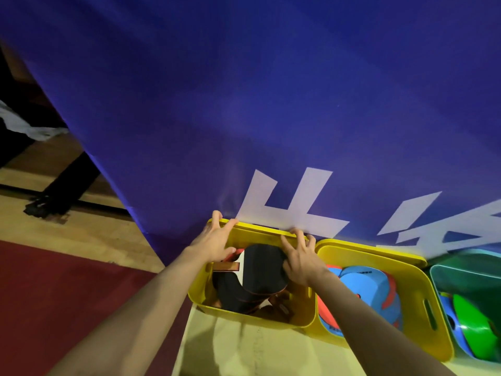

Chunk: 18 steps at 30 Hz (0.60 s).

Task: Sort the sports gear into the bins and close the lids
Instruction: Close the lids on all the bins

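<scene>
Three bins stand in a row against a blue banner. The left yellow bin (244,316) holds several table tennis paddles (260,270) with black rubber and wooden handles. Its yellow lid (260,230) stands up along the far rim. My left hand (214,240) grips the lid's left corner. My right hand (301,259) curls its fingers over the lid's right corner, above the paddles. The middle yellow bin (423,308) holds blue and red gear (366,286), and its lid is raised at the back. The green bin (444,270) at the right holds green and blue gear (471,321).
The blue banner (271,104) with white lettering rises directly behind the bins. The bins rest on a pale surface (230,348). A red floor area (54,294) and wooden flooring lie to the left, with a black stand foot (46,207) further back.
</scene>
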Available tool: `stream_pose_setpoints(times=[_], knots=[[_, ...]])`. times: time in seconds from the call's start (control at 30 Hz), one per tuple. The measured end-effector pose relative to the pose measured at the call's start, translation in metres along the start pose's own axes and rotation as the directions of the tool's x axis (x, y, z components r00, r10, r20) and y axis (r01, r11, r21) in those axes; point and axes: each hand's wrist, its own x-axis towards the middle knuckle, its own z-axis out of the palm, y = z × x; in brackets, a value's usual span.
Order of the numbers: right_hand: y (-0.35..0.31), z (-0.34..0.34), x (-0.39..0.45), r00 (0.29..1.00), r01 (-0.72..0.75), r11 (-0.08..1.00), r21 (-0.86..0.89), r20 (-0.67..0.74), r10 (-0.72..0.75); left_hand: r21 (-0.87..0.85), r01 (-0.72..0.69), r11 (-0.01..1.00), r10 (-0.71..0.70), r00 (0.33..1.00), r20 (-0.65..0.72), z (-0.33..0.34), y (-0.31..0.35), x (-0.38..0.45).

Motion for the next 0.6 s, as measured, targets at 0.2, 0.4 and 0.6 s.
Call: stream_pose_setpoints(times=[0.2, 0.4, 0.6], knots=[[-0.002, 0.0, -0.002, 0.996, 0.012, 0.998, -0.061, -0.09, -0.017, 0.05, -0.114, 0.992, 0.116, 0.992, -0.045, -0.006, -0.008, -0.009], [-0.004, -0.021, -0.018, 0.965, -0.003, 0.995, -0.105, -0.263, -0.025, 0.088, -0.216, 0.972, 0.227, 0.964, -0.141, -0.027, 0.0, -0.023], [-0.011, -0.043, -0.046, 0.914, -0.028, 0.999, -0.037, -0.405, 0.01, 0.114, -0.228, 0.967, 0.25, 0.936, -0.247, -0.056, 0.012, -0.045]])
